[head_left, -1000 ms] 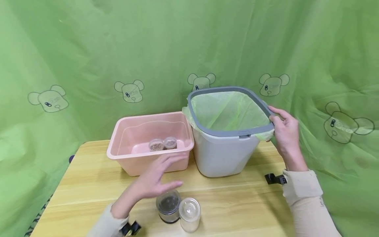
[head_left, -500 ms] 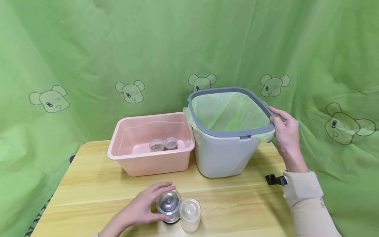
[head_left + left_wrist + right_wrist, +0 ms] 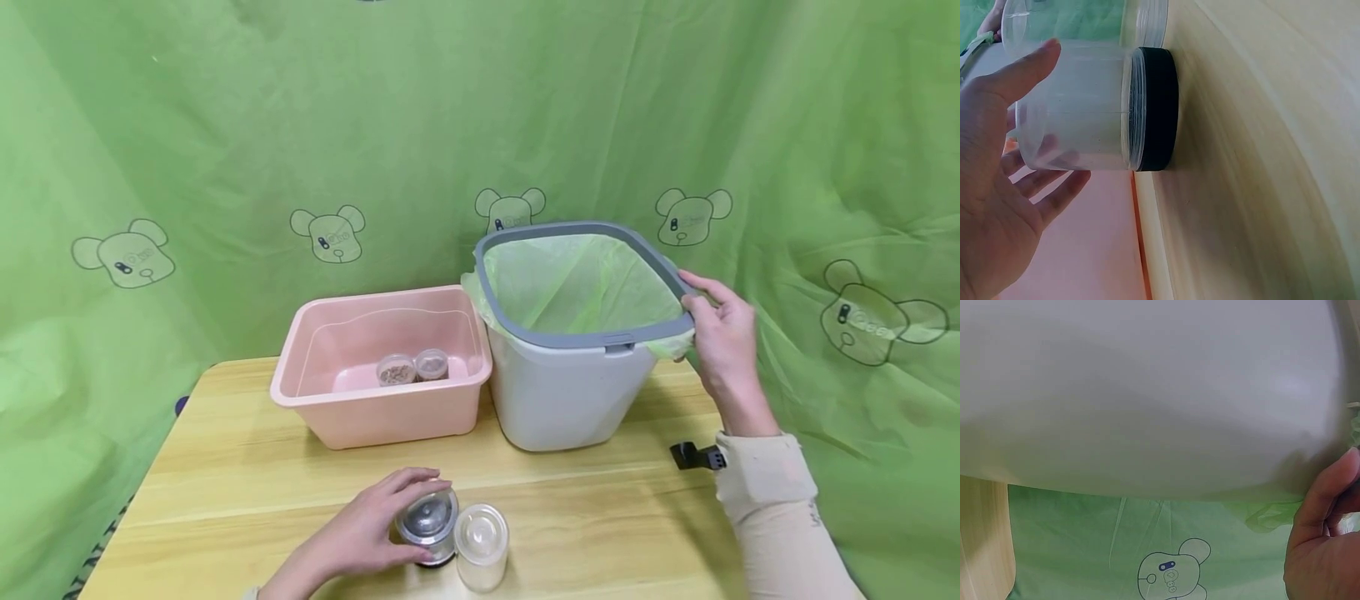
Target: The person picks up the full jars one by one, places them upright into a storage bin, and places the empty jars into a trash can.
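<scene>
A clear plastic jar (image 3: 430, 515) stands upside down on its black screw lid (image 3: 1159, 109) near the table's front. My left hand (image 3: 367, 529) holds it from the left, thumb on the near side and fingers round the far side. Just right of it is a second clear jar (image 3: 482, 546), bottom up, its threaded neck (image 3: 1150, 22) down at the table. My right hand (image 3: 723, 333) grips the grey rim (image 3: 551, 339) of a white trash can (image 3: 570, 400) at its right side, thumb on top. A pale green bag (image 3: 585, 279) lines the can.
Left of the trash can, close against it, is a pink plastic bin (image 3: 375, 417) with two small lidded jars (image 3: 396, 369) inside. Both containers stand on a wooden table (image 3: 225, 483). Behind hangs a green curtain (image 3: 420, 125) with bear-head prints.
My left hand has come down from above the jars, near the pink bin's front, to the black-lidded jar and closed round it. The right hand stays at the trash can's rim.
</scene>
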The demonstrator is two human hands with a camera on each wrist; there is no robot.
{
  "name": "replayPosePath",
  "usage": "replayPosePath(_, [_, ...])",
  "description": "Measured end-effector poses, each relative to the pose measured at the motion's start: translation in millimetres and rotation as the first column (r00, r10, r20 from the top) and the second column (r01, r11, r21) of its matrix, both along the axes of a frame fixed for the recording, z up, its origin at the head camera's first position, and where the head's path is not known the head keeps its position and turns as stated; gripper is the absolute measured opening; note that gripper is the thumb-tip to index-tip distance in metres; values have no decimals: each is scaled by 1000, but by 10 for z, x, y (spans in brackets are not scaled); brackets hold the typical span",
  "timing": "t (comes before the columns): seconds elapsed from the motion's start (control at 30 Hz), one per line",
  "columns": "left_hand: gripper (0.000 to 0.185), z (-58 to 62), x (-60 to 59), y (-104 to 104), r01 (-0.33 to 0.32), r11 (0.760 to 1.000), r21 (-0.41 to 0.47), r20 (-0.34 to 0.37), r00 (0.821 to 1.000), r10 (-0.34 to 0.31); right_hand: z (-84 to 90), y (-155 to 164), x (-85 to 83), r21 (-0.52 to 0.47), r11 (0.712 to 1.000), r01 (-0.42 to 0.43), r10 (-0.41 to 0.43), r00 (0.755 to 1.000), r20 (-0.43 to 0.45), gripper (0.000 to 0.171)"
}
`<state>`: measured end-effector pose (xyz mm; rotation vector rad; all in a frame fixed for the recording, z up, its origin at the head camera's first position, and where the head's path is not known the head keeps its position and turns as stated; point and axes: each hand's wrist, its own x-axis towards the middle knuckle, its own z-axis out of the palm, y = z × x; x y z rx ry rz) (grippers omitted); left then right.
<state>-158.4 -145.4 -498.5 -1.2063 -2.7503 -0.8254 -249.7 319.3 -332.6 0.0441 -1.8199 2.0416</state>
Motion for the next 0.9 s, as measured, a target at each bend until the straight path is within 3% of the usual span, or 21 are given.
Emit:
replayPosePath(0.2, [82,106,-48,-9,-11,1000,-10,-10,1000,11,2,-4,-5,-1,1000,-2,2,1000,-3,43])
replayPosePath(0.4, [78,350,-156,3,21,1000,21,-69,997,-20,-8,-4,-8,-6,1000,-6,6,1000,-6,43])
replayPosePath(0.6, [76,686,-283,33,56,997,45,-168,985,-47,-17,0,-11,-6,1000,-11,11,1000,-11,44])
replayPosePath(0.9, [76,1297,-507,110,120,982,147,-302,951,-70,-27,20,-23,-2,1000,-9,9,1000,-9,44])
